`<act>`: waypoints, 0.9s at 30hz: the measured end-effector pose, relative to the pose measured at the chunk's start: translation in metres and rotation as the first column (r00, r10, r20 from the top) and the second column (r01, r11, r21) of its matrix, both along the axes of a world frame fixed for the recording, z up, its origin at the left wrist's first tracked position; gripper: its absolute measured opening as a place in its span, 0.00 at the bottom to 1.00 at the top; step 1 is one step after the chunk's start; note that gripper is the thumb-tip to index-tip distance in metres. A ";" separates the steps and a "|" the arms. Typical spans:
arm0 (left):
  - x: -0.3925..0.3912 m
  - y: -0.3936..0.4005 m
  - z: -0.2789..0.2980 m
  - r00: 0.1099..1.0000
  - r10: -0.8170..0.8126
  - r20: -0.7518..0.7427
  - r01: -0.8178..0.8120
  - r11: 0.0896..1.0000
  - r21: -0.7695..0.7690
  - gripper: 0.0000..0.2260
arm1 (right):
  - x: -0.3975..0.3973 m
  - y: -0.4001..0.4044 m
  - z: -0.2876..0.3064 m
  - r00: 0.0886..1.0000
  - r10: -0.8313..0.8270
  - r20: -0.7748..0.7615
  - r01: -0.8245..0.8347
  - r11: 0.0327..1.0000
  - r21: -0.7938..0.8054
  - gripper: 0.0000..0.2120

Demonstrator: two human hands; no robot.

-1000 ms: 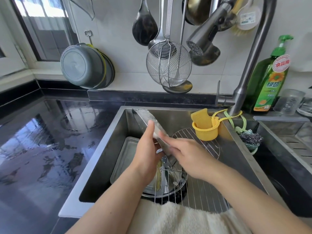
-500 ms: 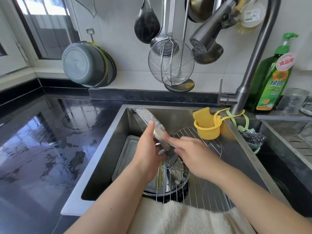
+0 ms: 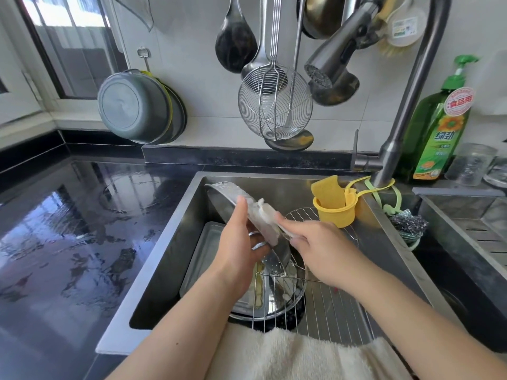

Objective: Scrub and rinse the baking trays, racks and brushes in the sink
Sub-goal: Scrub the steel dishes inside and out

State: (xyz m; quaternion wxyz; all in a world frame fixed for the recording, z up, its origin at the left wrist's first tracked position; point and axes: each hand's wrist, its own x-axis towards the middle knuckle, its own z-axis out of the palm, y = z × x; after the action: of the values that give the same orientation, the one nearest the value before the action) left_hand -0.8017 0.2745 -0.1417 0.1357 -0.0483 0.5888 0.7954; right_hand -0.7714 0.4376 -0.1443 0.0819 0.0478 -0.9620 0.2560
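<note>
head view: a round metal tray [image 3: 233,200] is held tilted on edge above the sink [image 3: 170,259], gripped by the left hand [image 3: 238,250] with the thumb over its upper face and the fingers curled beneath. a soapy white cloth [image 3: 267,218] is pressed against the tray's face by the right hand [image 3: 315,248], whose fingers are curled round the cloth. below the hands, a rectangular baking tray [image 3: 204,250] is seen lying flat in the left part of the basin, and a wire rack [image 3: 329,305] is laid across the right part, with a round pan [image 3: 274,303] partly under it. a yellow sponge holder [image 3: 336,211] is hung from the faucet [image 3: 406,105]. a green dish soap bottle [image 3: 439,127] is stood behind the sink's right corner. a cream towel [image 3: 296,355] is draped over the near rim.
</note>
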 end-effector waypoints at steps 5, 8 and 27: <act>-0.002 0.001 0.000 0.999 0.040 0.008 -0.040 0.999 0.024 0.25 | 0.020 0.017 0.002 0.977 0.023 0.213 -0.025 1.000 0.005 0.26; 0.000 0.004 0.000 1.000 -0.001 0.006 0.001 1.000 -0.006 0.22 | 0.002 0.002 0.000 0.999 0.020 0.037 -0.019 1.000 -0.020 0.27; -0.006 -0.006 0.002 0.988 0.137 -0.067 -0.116 0.960 0.253 0.15 | 0.011 0.012 -0.005 0.995 0.091 0.048 -0.087 0.993 -0.075 0.29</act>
State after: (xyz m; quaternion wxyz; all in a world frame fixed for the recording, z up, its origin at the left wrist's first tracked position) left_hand -0.8072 0.2681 -0.1397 0.0645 -0.0351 0.4854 0.8712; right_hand -0.7608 0.4493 -0.1492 0.0473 0.0812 -0.9507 0.2954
